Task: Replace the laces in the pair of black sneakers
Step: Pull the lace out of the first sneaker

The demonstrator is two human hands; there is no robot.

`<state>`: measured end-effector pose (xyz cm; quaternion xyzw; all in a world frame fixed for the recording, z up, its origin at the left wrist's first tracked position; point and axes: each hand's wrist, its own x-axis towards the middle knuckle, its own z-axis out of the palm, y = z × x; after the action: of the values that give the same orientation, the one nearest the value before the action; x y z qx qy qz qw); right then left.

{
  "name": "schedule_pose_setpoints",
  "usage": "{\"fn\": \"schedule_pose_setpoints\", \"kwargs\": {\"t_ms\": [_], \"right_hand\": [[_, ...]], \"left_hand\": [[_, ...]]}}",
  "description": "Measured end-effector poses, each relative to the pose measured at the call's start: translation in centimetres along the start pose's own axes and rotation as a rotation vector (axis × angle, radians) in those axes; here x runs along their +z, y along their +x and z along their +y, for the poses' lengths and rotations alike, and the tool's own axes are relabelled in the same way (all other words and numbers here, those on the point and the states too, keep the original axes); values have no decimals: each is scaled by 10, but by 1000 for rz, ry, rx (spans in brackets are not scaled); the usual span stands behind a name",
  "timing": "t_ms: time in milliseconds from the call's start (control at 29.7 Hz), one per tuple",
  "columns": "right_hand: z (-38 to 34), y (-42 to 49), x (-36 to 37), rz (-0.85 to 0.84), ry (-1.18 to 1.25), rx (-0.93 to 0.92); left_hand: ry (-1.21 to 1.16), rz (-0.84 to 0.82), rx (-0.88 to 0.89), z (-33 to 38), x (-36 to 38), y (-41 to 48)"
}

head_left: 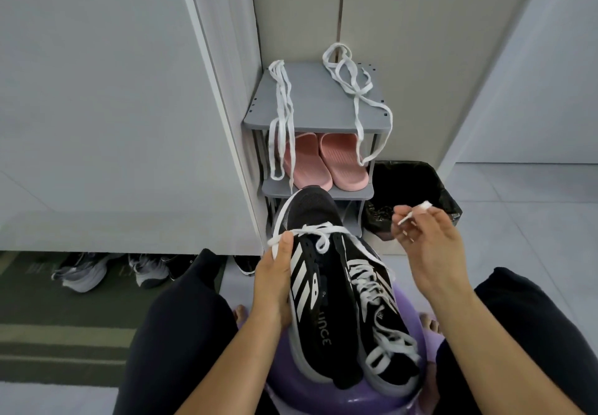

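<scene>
Currently left hand [275, 282] grips black three-stripe sneaker [310, 210] on round purple stool [356, 398], thumb pinning white lace [323, 228]; right hand [430, 246] pinches lace tip.

The striped sneaker [310, 285] covers the other sneaker's [385, 330] inner side; beneath them we see only slivers of the purple stool [362, 403]; the lace end [405, 219] in the right hand [430, 246] is blurred; we cannot make out the bin's [417, 188] dark contents.

Both black sneakers [323, 220] on purple stool [417, 338]; white laces [281, 97] on grey rack [320, 97] top, pink slippers [336, 159] shelf below.
</scene>
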<state>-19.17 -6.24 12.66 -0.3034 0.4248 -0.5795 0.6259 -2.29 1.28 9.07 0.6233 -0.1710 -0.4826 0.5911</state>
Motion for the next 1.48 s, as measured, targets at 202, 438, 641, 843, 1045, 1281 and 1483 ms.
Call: {"fn": "schedule_pose_setpoints", "kwargs": {"t_ms": [202, 438, 641, 843, 1045, 1281, 1483], "right_hand": [[41, -29, 9, -311, -523, 95], [51, -40, 14, -522, -190, 344], [43, -39, 16, -289, -566, 62], [40, -35, 10, -240, -917, -292], [44, -41, 17, -504, -927, -513], [36, -43, 17, -465, -699, -536], [30, -24, 8, -173, -630, -145]], "left_hand": [[-6, -52, 67, 1, 2, -3], [10, -186, 160, 2, 4, -5], [14, -100, 168, -1, 2, -3], [231, -51, 241, -6, 3, -3], [173, -111, 189, -15, 7, -3], [-18, -118, 43, -12, 6, 0], [-28, -116, 25, -6, 9, -4]]}}
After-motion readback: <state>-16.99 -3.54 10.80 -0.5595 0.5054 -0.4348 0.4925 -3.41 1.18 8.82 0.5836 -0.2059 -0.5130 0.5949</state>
